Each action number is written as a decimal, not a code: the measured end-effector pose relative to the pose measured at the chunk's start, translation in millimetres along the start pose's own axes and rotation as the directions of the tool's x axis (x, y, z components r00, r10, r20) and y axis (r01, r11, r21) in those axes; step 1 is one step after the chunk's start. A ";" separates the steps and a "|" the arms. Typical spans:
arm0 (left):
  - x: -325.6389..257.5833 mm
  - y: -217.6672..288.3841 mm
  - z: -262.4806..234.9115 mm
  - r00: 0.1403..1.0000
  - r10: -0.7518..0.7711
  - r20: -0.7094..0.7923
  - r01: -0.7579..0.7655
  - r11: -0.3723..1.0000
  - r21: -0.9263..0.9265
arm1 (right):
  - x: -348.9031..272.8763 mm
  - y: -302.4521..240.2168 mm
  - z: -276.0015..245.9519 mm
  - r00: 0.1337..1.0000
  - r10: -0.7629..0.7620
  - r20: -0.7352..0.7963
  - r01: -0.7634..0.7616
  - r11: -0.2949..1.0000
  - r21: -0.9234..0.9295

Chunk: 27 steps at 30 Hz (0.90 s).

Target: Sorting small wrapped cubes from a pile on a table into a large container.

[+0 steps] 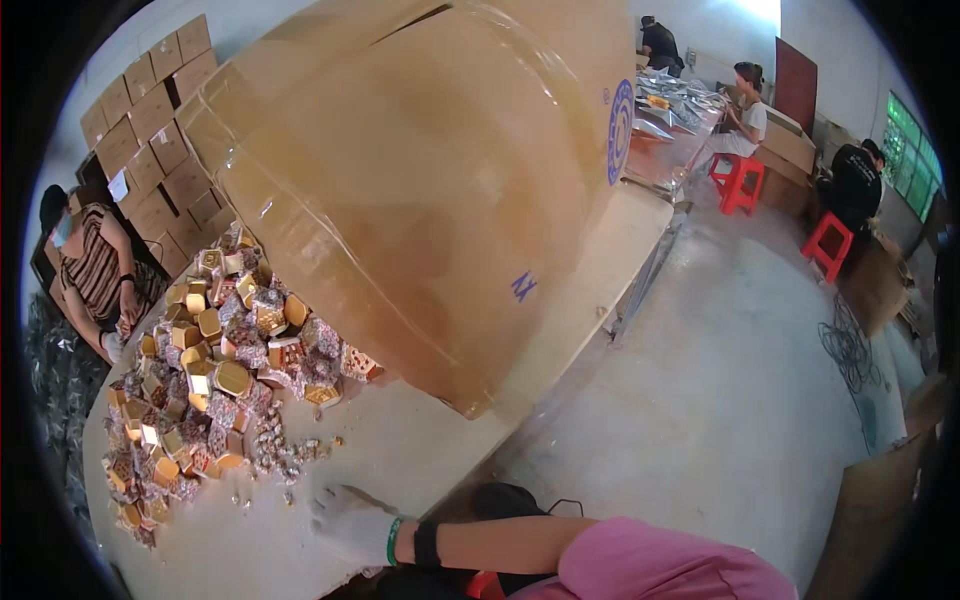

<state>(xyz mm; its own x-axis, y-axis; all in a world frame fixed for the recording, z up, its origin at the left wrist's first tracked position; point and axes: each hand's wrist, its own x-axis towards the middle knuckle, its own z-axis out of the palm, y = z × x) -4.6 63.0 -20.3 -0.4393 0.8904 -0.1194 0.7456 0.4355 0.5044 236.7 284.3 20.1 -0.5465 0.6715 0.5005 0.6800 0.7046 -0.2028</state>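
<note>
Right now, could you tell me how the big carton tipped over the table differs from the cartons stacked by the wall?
The big tipped carton lies tilted on the table beside the heap of small gold boxes; the stacked cartons sit squarely in rows. The tipped one stands alone and looks far larger, though it is also much nearer the camera. Both are plain brown cardboard.
</note>
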 end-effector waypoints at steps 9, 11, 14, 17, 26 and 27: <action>125.1 73.9 48.7 0.948 0.211 0.237 -0.194 0.977 -0.092 | 20.5 17.5 -41.0 0.944 -0.232 0.236 0.212 0.971 0.108; 155.9 98.8 54.6 0.924 0.250 0.289 -0.221 0.966 -0.131 | 32.4 24.6 -33.3 0.869 -0.235 0.436 0.161 0.967 0.199; 202.0 141.6 55.0 0.875 0.318 0.366 -0.264 0.945 -0.192 | 26.2 41.9 -15.8 0.963 -0.240 0.124 0.226 0.967 0.117; 240.1 184.2 45.5 0.817 0.378 0.435 -0.301 0.924 -0.236 | 20.0 54.6 6.4 0.980 -0.200 0.014 0.197 0.973 0.120; 292.8 276.2 -8.2 0.710 0.443 0.548 -0.315 0.895 -0.316 | 39.0 47.7 -26.7 0.970 -0.154 0.187 0.117 0.974 0.196; 293.4 281.8 -11.8 0.706 0.447 0.548 -0.316 0.893 -0.321 | 42.4 48.5 -27.9 0.971 -0.159 0.181 0.124 0.974 0.191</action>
<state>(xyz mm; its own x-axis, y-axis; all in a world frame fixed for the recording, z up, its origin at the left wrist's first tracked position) 70.7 445.4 96.9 0.2981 0.8966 -0.3275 0.6438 0.0645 0.7625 260.2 340.5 54.9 -0.7267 0.5814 0.3659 0.5012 0.8130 -0.2963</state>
